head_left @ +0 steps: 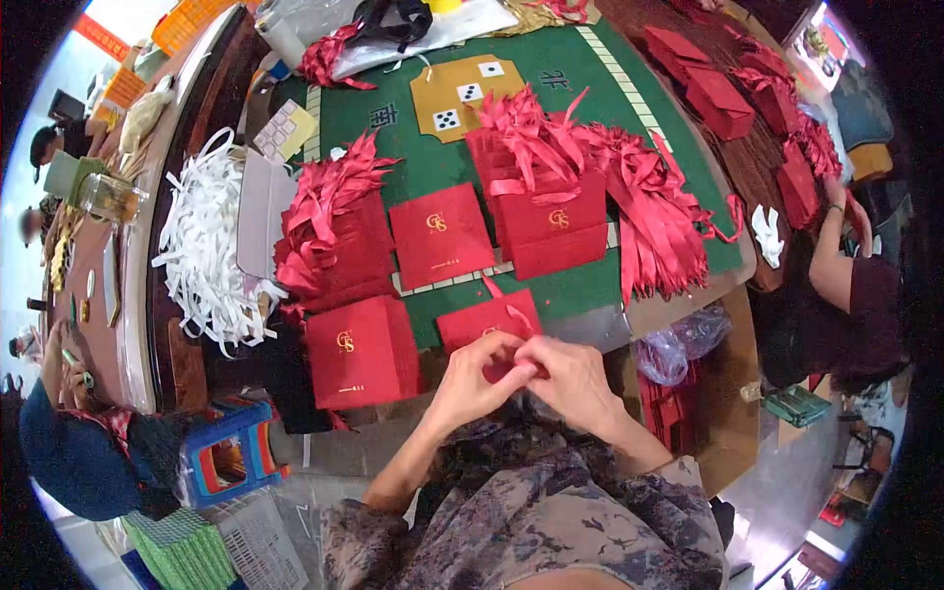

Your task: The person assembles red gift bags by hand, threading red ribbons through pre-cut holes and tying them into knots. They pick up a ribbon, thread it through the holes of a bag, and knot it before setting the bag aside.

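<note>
Low in the centre, my left hand [477, 379] and my right hand [573, 382] meet, fingertips pinched together at the near edge of a red bag [474, 323] with gold lettering. A red ribbon end shows just above my fingers; what lies between the fingertips is too small to tell. Behind lies another flat red bag [441, 236]. To its right, a stack of red bags [560, 234] carries ribbons on top, and a bundle of loose red ribbons [661, 231] lies beside it. A stack of red bags [356, 354] is at the left of my left hand.
White ribbons [208, 236] hang over a box at the left. The green table mat [369, 103] shows dice pictures. A co-worker's arm [834, 246] is at the right, and another person [79, 433] sits at the left. Plastic stools [231, 457] stand lower left.
</note>
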`<action>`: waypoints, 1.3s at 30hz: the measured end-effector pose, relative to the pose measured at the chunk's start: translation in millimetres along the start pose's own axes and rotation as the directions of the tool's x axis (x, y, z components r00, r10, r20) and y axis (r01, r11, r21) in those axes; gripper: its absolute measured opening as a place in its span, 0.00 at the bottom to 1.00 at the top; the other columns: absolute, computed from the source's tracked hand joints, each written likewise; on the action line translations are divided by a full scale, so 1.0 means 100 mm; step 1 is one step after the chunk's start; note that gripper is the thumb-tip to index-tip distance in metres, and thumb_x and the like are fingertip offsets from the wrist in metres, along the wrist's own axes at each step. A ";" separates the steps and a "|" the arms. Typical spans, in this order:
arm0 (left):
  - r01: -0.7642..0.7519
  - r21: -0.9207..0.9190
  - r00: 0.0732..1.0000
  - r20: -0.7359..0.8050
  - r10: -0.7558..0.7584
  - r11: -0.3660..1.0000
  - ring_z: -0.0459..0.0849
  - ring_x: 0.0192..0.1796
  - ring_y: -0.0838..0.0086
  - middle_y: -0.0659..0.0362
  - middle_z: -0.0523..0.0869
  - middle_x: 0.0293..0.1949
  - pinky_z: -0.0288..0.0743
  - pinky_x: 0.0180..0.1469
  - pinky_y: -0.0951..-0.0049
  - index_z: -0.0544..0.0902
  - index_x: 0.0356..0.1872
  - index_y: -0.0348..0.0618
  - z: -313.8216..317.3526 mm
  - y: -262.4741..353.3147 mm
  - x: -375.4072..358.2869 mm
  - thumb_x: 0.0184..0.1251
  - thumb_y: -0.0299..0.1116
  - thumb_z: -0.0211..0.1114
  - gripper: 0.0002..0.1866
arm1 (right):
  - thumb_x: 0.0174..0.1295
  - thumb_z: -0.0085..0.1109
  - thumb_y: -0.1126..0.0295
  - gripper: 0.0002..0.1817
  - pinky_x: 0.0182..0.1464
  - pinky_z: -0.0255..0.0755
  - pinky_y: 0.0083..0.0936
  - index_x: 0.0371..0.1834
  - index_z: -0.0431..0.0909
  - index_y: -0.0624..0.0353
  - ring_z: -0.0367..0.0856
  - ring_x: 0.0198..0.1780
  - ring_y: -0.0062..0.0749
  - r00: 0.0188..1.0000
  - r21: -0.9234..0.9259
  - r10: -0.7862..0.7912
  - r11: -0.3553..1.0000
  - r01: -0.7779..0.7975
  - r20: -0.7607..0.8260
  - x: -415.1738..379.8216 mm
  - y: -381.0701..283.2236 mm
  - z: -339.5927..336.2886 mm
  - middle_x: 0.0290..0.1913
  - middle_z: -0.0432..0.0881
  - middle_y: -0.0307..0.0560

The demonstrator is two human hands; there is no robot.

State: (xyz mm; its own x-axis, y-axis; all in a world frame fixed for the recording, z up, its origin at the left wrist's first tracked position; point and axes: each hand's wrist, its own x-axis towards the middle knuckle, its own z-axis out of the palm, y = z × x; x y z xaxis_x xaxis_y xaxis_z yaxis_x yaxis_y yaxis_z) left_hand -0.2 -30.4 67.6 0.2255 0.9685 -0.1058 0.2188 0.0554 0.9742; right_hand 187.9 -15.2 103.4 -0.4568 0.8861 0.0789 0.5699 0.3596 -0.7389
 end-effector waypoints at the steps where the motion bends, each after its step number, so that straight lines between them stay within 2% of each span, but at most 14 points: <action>1: 0.140 -0.049 0.989 0.055 -0.137 0.989 0.85 0.43 0.80 0.61 0.88 0.38 0.78 0.46 0.78 0.83 0.47 0.34 -0.03 -0.06 0.00 0.68 0.26 0.70 0.10 | 0.56 0.71 0.69 0.12 0.39 0.79 0.40 0.38 0.77 0.57 0.86 0.38 0.48 1.000 -0.006 0.005 1.000 -0.005 0.004 0.01 0.00 -0.04 0.35 0.84 0.49; 2: 0.143 -0.192 0.989 0.061 -0.133 0.971 0.84 0.41 0.83 0.62 0.88 0.38 0.78 0.45 0.78 0.84 0.41 0.33 -0.05 -0.10 0.01 0.70 0.25 0.68 0.05 | 0.58 0.71 0.68 0.11 0.37 0.78 0.38 0.37 0.78 0.58 0.86 0.37 0.46 0.999 0.078 0.049 0.996 -0.050 0.015 0.03 0.02 -0.09 0.35 0.84 0.49; 5: 0.055 -0.200 0.998 0.015 -0.053 0.978 0.83 0.41 0.82 0.62 0.88 0.38 0.77 0.46 0.79 0.84 0.41 0.34 -0.06 -0.28 0.00 0.71 0.23 0.67 0.04 | 0.62 0.71 0.67 0.11 0.36 0.76 0.31 0.40 0.80 0.60 0.86 0.34 0.33 0.986 0.296 0.151 0.941 -0.165 0.070 0.07 0.01 -0.16 0.34 0.84 0.45; 7: 0.063 -0.197 0.997 -0.026 -0.070 0.978 0.83 0.41 0.82 0.62 0.87 0.37 0.77 0.47 0.79 0.84 0.40 0.34 -0.02 -0.27 0.00 0.71 0.23 0.67 0.03 | 0.61 0.73 0.72 0.09 0.38 0.73 0.18 0.39 0.82 0.62 0.80 0.36 0.18 0.953 0.459 0.257 0.836 -0.301 0.158 0.10 0.02 -0.16 0.35 0.85 0.39; 11: 0.107 -0.261 0.993 -0.028 -0.119 0.959 0.84 0.43 0.79 0.61 0.88 0.39 0.77 0.50 0.76 0.85 0.42 0.36 0.02 -0.35 -0.03 0.70 0.23 0.67 0.03 | 0.63 0.70 0.74 0.07 0.40 0.71 0.16 0.39 0.83 0.62 0.79 0.39 0.16 0.982 0.453 0.185 0.872 -0.182 0.040 0.16 0.00 0.00 0.39 0.85 0.38; 13: -0.119 0.091 0.967 -0.215 0.136 0.989 0.85 0.46 0.71 0.57 0.87 0.40 0.77 0.51 0.72 0.85 0.43 0.38 -0.03 -0.25 -0.02 0.69 0.23 0.67 0.05 | 0.63 0.69 0.74 0.06 0.41 0.71 0.16 0.42 0.84 0.61 0.78 0.40 0.16 0.962 0.684 0.271 0.710 -0.168 -0.045 0.17 0.00 0.12 0.42 0.86 0.39; 15: -0.053 0.441 0.887 -0.392 0.245 0.896 0.82 0.51 0.57 0.51 0.85 0.46 0.76 0.55 0.62 0.85 0.49 0.40 -0.12 -0.17 0.00 0.66 0.24 0.67 0.11 | 0.65 0.66 0.76 0.06 0.40 0.71 0.16 0.44 0.84 0.60 0.79 0.40 0.16 0.965 0.689 0.255 0.710 -0.145 -0.060 0.16 0.07 0.17 0.42 0.87 0.39; 17: 0.071 0.627 0.835 -0.463 0.298 0.776 0.78 0.55 0.54 0.50 0.83 0.50 0.73 0.58 0.58 0.84 0.52 0.41 -0.18 -0.16 0.04 0.64 0.23 0.67 0.15 | 0.66 0.65 0.75 0.07 0.40 0.73 0.17 0.45 0.85 0.60 0.81 0.42 0.14 0.968 0.474 0.251 0.852 -0.222 0.002 0.20 0.00 0.06 0.42 0.87 0.38; 18: 0.110 0.650 0.841 -0.464 0.278 0.752 0.77 0.56 0.52 0.49 0.83 0.52 0.72 0.60 0.56 0.83 0.53 0.41 -0.19 -0.23 0.05 0.62 0.23 0.66 0.17 | 0.66 0.65 0.74 0.07 0.42 0.76 0.23 0.46 0.84 0.60 0.86 0.43 0.23 0.983 0.371 0.181 0.915 -0.160 -0.021 0.23 0.02 0.10 0.41 0.87 0.42; 19: 0.111 0.649 0.843 -0.463 0.275 0.752 0.77 0.56 0.52 0.49 0.83 0.52 0.72 0.60 0.56 0.83 0.53 0.41 -0.18 -0.27 0.06 0.62 0.23 0.66 0.17 | 0.66 0.65 0.74 0.07 0.42 0.76 0.23 0.46 0.84 0.60 0.86 0.43 0.23 0.983 0.372 0.184 0.914 -0.164 -0.020 0.24 0.06 0.17 0.41 0.87 0.42; 22: 0.165 0.756 0.903 -0.374 0.213 0.633 0.78 0.54 0.52 0.51 0.83 0.51 0.72 0.56 0.55 0.85 0.51 0.43 -0.18 -0.32 0.09 0.60 0.26 0.69 0.17 | 0.66 0.64 0.72 0.10 0.44 0.78 0.38 0.48 0.85 0.58 0.85 0.44 0.51 0.996 0.182 0.010 0.983 0.007 -0.089 0.31 0.21 0.47 0.41 0.84 0.52; 32: 0.017 0.720 0.932 -0.263 0.249 0.694 0.78 0.45 0.55 0.54 0.82 0.38 0.71 0.48 0.56 0.83 0.37 0.43 -0.28 -0.13 0.13 0.56 0.23 0.69 0.08 | 0.66 0.64 0.70 0.07 0.43 0.78 0.39 0.42 0.83 0.61 0.85 0.42 0.50 0.993 0.141 0.097 0.986 -0.087 -0.066 0.31 0.38 0.72 0.39 0.84 0.51; 37: -0.063 0.641 0.953 -0.189 0.236 0.765 0.79 0.42 0.56 0.52 0.84 0.33 0.72 0.47 0.58 0.81 0.37 0.41 -0.36 -0.09 0.16 0.60 0.21 0.66 0.06 | 0.63 0.66 0.70 0.07 0.43 0.78 0.37 0.39 0.82 0.62 0.86 0.42 0.48 0.986 0.208 0.151 0.969 -0.133 -0.069 0.28 0.34 0.67 0.39 0.85 0.52; 39: -0.024 0.615 0.981 -0.139 0.138 0.788 0.81 0.42 0.56 0.52 0.84 0.34 0.74 0.47 0.59 0.81 0.38 0.39 -0.37 -0.03 0.16 0.63 0.21 0.64 0.05 | 0.62 0.67 0.70 0.08 0.43 0.78 0.36 0.38 0.82 0.63 0.86 0.42 0.48 0.981 0.225 0.174 0.962 -0.152 -0.080 0.27 0.31 0.66 0.39 0.85 0.52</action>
State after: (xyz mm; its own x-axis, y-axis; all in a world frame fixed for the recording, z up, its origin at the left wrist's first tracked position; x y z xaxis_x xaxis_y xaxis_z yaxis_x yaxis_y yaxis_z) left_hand -32.7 -6.0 70.4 0.1196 0.9911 0.0583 0.7511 -0.1288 0.6475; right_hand 148.2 1.1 38.4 -0.2944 0.9557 0.0024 0.4646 0.1453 -0.8735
